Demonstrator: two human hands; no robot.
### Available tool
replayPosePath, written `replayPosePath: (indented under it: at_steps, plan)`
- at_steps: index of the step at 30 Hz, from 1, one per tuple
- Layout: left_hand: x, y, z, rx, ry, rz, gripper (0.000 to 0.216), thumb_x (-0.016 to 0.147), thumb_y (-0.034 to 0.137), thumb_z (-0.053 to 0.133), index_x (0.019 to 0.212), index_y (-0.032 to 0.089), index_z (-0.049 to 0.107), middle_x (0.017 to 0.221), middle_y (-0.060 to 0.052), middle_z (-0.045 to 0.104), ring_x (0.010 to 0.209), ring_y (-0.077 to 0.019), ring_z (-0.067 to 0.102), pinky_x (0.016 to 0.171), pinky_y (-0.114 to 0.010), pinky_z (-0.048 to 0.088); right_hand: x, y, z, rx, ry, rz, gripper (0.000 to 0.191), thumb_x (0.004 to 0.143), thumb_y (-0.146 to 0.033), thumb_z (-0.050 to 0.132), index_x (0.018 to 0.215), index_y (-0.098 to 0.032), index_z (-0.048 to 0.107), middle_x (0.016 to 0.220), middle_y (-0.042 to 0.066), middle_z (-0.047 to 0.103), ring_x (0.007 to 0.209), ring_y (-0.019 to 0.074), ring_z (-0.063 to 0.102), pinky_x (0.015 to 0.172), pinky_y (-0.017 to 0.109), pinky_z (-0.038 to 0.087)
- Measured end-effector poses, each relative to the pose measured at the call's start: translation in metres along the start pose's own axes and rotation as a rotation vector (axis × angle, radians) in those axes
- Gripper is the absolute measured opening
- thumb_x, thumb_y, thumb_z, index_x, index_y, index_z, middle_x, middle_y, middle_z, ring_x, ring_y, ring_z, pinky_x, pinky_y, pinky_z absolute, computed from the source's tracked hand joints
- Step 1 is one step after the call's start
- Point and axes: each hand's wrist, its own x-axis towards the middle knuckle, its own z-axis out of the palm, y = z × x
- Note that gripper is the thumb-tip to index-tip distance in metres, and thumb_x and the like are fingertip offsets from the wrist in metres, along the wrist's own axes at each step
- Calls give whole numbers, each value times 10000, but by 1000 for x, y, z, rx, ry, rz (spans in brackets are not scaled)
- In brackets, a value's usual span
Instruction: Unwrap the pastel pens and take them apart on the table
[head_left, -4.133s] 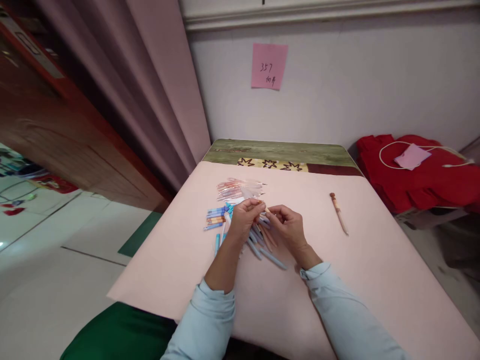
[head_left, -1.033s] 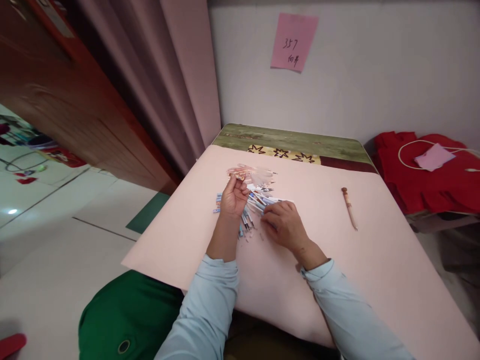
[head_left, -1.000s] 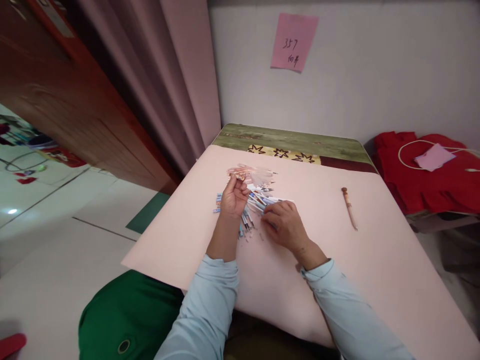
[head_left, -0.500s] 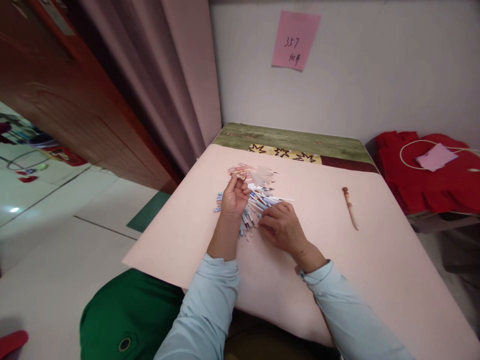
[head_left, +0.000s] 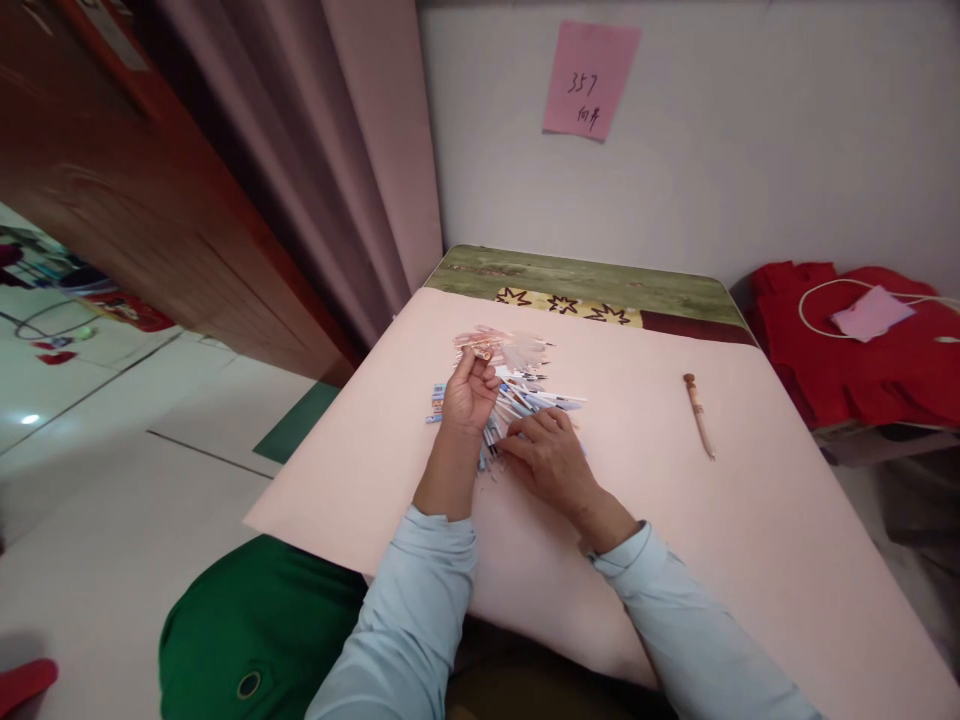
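A heap of thin pens and refills (head_left: 536, 398), blue, white and orange, lies on the pink table cover (head_left: 675, 520). My left hand (head_left: 466, 396) is closed in a fist around a bundle of them, whose tips fan out to the right. My right hand (head_left: 546, 455) rests palm down on the lower part of the heap, fingers bent and pressed onto the pens. A clear packet with orange pens (head_left: 499, 346) lies just behind my left hand.
One wooden pen (head_left: 699, 415) lies alone to the right. Beyond the pink cover a green patterned tabletop (head_left: 585, 283) meets the wall, which bears a pink note (head_left: 590, 80). Red cloth with a white cable (head_left: 862, 335) sits at right; a curtain (head_left: 330, 170) hangs left.
Since a second ago my right hand has slid a little left and toward me across the heap. My left hand has kept its bundle in place. Earlier, both hands pinched one pen together.
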Motion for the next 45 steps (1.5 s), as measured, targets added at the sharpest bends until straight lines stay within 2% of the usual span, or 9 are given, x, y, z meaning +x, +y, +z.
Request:
replayPosePath:
  at_steps: [6, 10, 20, 24, 30, 34, 39, 42, 45]
  plan:
    - [0, 1, 1, 6, 10, 1, 184, 881, 246, 637, 728, 161, 581, 654, 14, 629, 449, -39, 409, 425, -172, 316, -4, 7, 1, -6, 43, 64, 157, 914, -215, 567, 904, -225, 723, 941, 42, 690, 901, 187, 519, 892, 379, 310]
    - [-1, 3, 2, -6, 23, 6, 192, 895, 252, 619, 733, 154, 587, 675, 4, 645, 447, -36, 403, 422, -170, 315, -6, 10, -1, 67, 76, 32, 135, 901, -237, 586, 889, -228, 720, 936, 37, 691, 887, 182, 522, 878, 373, 316]
    - [-2, 7, 1, -19, 45, 18, 187, 882, 256, 637, 729, 159, 594, 688, 3, 656, 455, -34, 415, 432, -175, 327, -6, 5, 1, 144, -59, -80, 133, 883, -255, 627, 781, -234, 709, 805, 13, 653, 817, 179, 506, 827, 355, 315]
    - [-3, 5, 1, -17, 16, 8, 208, 910, 247, 593, 723, 156, 595, 667, 1, 648, 448, -38, 405, 428, -179, 328, -5, 3, 3, 118, -68, -82, 138, 891, -294, 628, 802, -225, 707, 790, 21, 644, 805, 178, 502, 827, 356, 310]
    - [-2, 6, 1, -29, 35, 8, 215, 925, 237, 568, 726, 157, 589, 671, -2, 649, 447, -36, 409, 421, -165, 325, -5, 6, 1, 96, -26, -64, 121, 877, -243, 618, 776, -210, 676, 788, 22, 647, 811, 177, 516, 840, 349, 331]
    - [-2, 8, 0, -67, 50, 10, 215, 934, 222, 548, 735, 151, 589, 674, -3, 650, 454, -36, 422, 421, -160, 328, -8, 14, -4, 102, 147, 79, 82, 856, -247, 623, 793, -209, 660, 819, 27, 663, 838, 184, 543, 851, 350, 362]
    - [-2, 8, 0, -82, 50, 1, 208, 925, 230, 567, 734, 150, 591, 678, 4, 652, 462, -37, 431, 429, -164, 331, -11, 18, -9, 241, 385, 444, 113, 905, -270, 554, 862, -205, 635, 770, 9, 643, 720, 145, 554, 717, 276, 426]
    - [-3, 8, 1, -72, 58, 4, 213, 924, 230, 569, 727, 155, 592, 675, 8, 646, 463, -37, 426, 430, -168, 327, -11, 17, -10, 277, 380, 497, 123, 901, -285, 556, 873, -206, 646, 765, 6, 648, 684, 139, 557, 675, 261, 441]
    - [-4, 8, 2, -51, 64, 12, 205, 913, 238, 590, 724, 159, 590, 677, 12, 642, 460, -34, 420, 433, -168, 326, -10, 14, -8, 279, 298, 402, 154, 907, -280, 549, 950, -208, 678, 848, 32, 693, 752, 154, 603, 728, 273, 467]
